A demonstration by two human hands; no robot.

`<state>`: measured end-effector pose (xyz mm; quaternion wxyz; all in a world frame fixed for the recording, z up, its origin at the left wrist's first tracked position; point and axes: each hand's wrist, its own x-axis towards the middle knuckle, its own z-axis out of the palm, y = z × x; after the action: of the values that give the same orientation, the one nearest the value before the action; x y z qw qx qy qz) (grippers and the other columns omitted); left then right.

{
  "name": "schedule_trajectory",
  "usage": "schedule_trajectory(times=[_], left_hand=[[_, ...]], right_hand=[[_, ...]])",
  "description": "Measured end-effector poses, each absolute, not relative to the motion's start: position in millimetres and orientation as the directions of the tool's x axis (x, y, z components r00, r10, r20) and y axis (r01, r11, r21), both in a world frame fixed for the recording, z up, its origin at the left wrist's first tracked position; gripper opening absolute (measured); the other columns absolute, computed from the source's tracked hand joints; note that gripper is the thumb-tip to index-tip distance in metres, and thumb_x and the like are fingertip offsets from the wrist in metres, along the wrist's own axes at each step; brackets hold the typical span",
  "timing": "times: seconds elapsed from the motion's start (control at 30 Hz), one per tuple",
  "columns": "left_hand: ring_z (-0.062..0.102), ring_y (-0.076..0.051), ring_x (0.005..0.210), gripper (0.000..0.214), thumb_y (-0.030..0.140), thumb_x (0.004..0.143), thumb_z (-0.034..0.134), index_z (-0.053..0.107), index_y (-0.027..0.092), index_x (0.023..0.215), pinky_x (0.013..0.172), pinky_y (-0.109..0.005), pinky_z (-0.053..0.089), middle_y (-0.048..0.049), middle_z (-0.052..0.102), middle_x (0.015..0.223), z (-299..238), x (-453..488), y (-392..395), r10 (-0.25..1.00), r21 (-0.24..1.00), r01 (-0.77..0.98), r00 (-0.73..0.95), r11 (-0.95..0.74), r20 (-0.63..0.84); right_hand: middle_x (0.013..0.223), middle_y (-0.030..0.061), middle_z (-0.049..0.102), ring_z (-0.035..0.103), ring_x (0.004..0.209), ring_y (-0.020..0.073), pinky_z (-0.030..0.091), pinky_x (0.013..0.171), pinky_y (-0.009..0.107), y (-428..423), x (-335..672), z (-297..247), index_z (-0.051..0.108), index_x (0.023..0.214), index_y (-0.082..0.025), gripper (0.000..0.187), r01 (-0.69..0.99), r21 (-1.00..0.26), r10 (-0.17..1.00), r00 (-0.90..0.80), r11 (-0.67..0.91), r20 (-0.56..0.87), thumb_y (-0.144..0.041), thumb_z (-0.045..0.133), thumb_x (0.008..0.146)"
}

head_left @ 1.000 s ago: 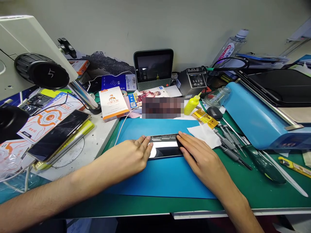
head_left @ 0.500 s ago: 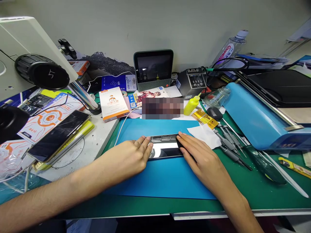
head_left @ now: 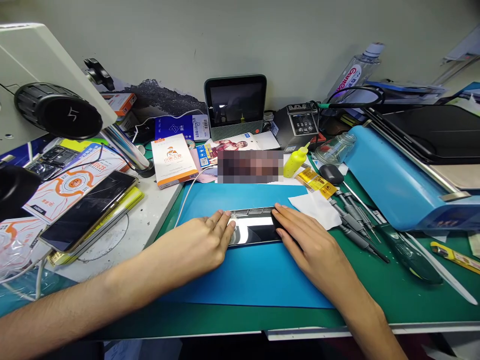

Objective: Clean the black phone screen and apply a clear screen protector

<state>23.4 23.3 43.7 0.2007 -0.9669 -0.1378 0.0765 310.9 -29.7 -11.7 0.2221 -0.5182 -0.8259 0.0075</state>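
One phone (head_left: 254, 228), black and glossy, lying flat across the middle of the blue mat (head_left: 240, 270), long side toward the viewer, a bright glare on its glass, a grey strip along its far edge

Two hands on it, one at each short end: left hand (head_left: 195, 246) flat and open, fingers pressed to the left end; right hand (head_left: 304, 241) flat and open, fingers laid over the right end. Neither clenched around it

One white tissue (head_left: 315, 207) just beside the right hand, on the mat's far right corner. A row of screwdrivers (head_left: 354, 220) further right on the green desk (head_left: 393, 295), number hard to tell. One yellow bottle (head_left: 296, 161) behind the tissue, one small screen (head_left: 235, 106) against the wall, one blue machine (head_left: 397, 180) at far right

Second phone (head_left: 88, 210), cracked, on a stack at left, well apart. White cable (head_left: 187, 196) running along the mat's left edge toward the phone
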Motion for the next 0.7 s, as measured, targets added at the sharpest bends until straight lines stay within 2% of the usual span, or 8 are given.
schedule_trajectory(times=[0.37, 0.53, 0.63, 0.7], left_hand=[[0.070, -0.037, 0.126, 0.044, 0.012, 0.097, 0.061, 0.065, 0.004, 0.141, 0.093, -0.043, 0.066, -0.0260, 0.065, 0.142, 43.7, 22.7, 22.8, 0.317, -0.372, 0.264, 0.944, -0.890, -0.090], [0.071, -0.038, 0.124, 0.044, 0.012, 0.097, 0.061, 0.065, 0.004, 0.140, 0.085, -0.042, 0.067, -0.0264, 0.065, 0.142, 47.0, 23.7, 22.0, 0.329, -0.393, 0.272, 0.941, -0.878, -0.082], [0.071, -0.039, 0.124, 0.036, 0.013, 0.097, 0.060, 0.070, 0.007, 0.132, 0.079, -0.040, 0.068, -0.0265, 0.062, 0.146, 50.6, 23.9, 23.6, 0.331, -0.400, 0.280, 0.941, -0.873, -0.063], [0.069, -0.038, 0.127, 0.036, 0.012, 0.097, 0.060, 0.069, 0.009, 0.131, 0.080, -0.040, 0.067, -0.0258, 0.059, 0.150, 53.1, 23.0, 26.1, 0.336, -0.376, 0.293, 0.940, -0.879, -0.055]], right_hand=[[0.153, 0.0102, 0.062, 0.056, 0.144, 0.0272, 0.050, 0.119, 0.050, -29.0, 310.6, -11.8, 0.051, 0.155, -0.020, 0.049, 0.853, -0.236, 0.856, -0.366, 0.465, 0.364, -0.022, 0.056, 0.106], [0.151, 0.0107, 0.064, 0.056, 0.143, 0.0266, 0.050, 0.119, 0.049, -29.2, 311.0, -11.1, 0.052, 0.154, -0.019, 0.047, 0.853, -0.226, 0.852, -0.372, 0.470, 0.369, -0.022, 0.056, 0.106], [0.151, 0.0111, 0.064, 0.056, 0.143, 0.0262, 0.050, 0.119, 0.048, -29.2, 310.6, -11.0, 0.053, 0.153, -0.016, 0.047, 0.857, -0.219, 0.854, -0.373, 0.467, 0.362, -0.023, 0.057, 0.106], [0.150, 0.0115, 0.064, 0.056, 0.143, 0.0263, 0.050, 0.119, 0.047, -29.2, 310.3, -11.0, 0.054, 0.151, -0.015, 0.046, 0.857, -0.210, 0.851, -0.378, 0.471, 0.365, -0.022, 0.057, 0.106]])
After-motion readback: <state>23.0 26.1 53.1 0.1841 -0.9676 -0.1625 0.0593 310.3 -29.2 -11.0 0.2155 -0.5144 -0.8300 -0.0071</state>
